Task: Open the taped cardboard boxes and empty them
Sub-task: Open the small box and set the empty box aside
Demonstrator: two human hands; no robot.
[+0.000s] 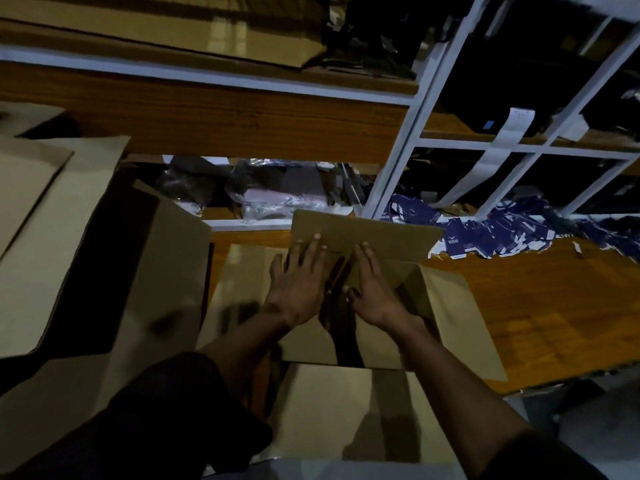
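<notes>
Both palms flat, fingers spread, gripping nothing: left hand point(298, 285) and right hand point(372, 289) side by side atop the cardboard box point(450, 306), pressing its far flap point(363, 230), hinged directly ahead, running left-right.

A wooden desk point(540, 306) runs across the right side. On its far right part lies a heap of dark blue printed tags point(502, 237), some spilling toward the edge. Behind stands a white metal rack point(405, 147) with wooden shelves point(242, 116). Clear plastic bags point(277, 192) lie on a low shelf. White paper strips point(512, 129) hang from a shelf at right, above the tags.
</notes>
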